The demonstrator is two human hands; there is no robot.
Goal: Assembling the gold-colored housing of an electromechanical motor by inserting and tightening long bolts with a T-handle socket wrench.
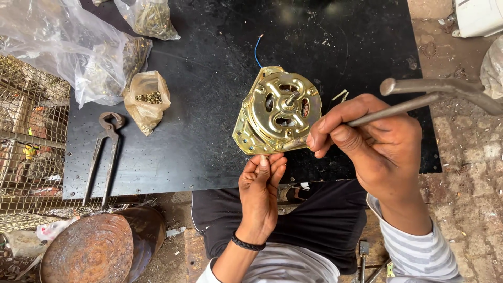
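A gold-coloured metal motor housing point(275, 110) with a central shaft lies on the black work board point(209, 78). My left hand point(260, 191) reaches up from below and its fingertips touch the housing's near edge. My right hand point(374, 141) grips a thin metal rod tool point(398, 108), whose tip rests at the housing's lower right rim. A short blue wire point(257, 50) sticks out behind the housing.
Iron pincers point(102, 154) lie at the board's left. A small bag of nuts point(148, 99) and larger clear plastic bags point(78, 47) of hardware sit behind them. A wire cage point(29, 141) stands left, a rusty round drum point(91, 251) below. Loose screws point(340, 95) lie right of the housing.
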